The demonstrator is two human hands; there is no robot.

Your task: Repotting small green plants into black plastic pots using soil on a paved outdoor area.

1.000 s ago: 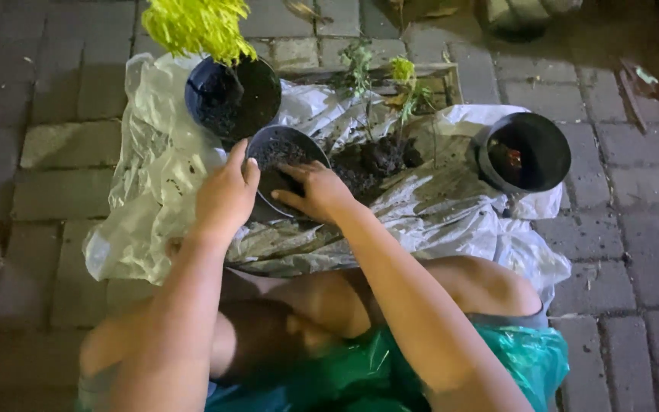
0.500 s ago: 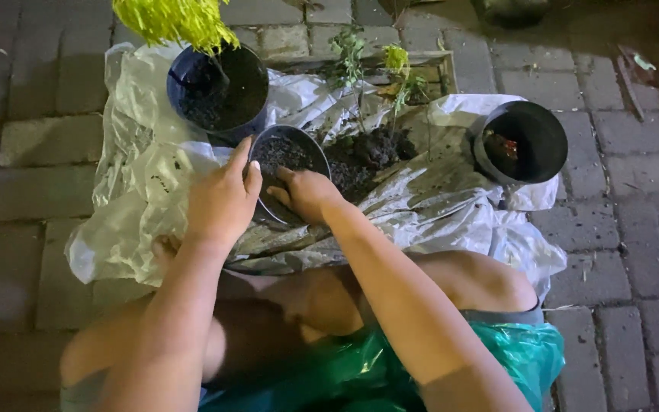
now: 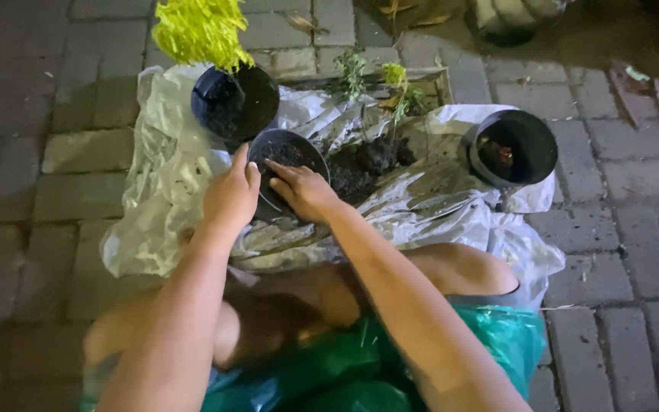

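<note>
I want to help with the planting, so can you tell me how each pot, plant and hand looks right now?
Small black pot: tilted, partly filled with soil.
Left hand: open, resting on the small pot's rim.
Right hand: fingers reaching into the small pot.
Pot with yellow-green plant: planted, holds soil.
Black pot on the right: no plant in it.
Loose seedlings: unpotted, roots in a clump of soil.
White plastic sheet: spread out, crumpled, dirty.

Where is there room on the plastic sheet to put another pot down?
The sheet lies bare between the soil heap and the right-hand black pot, and on its left flap beside the left hand. It is crowded in the middle: both hands, right hand included, sit at the small pot, close under the yellow-leaved pot.
</note>
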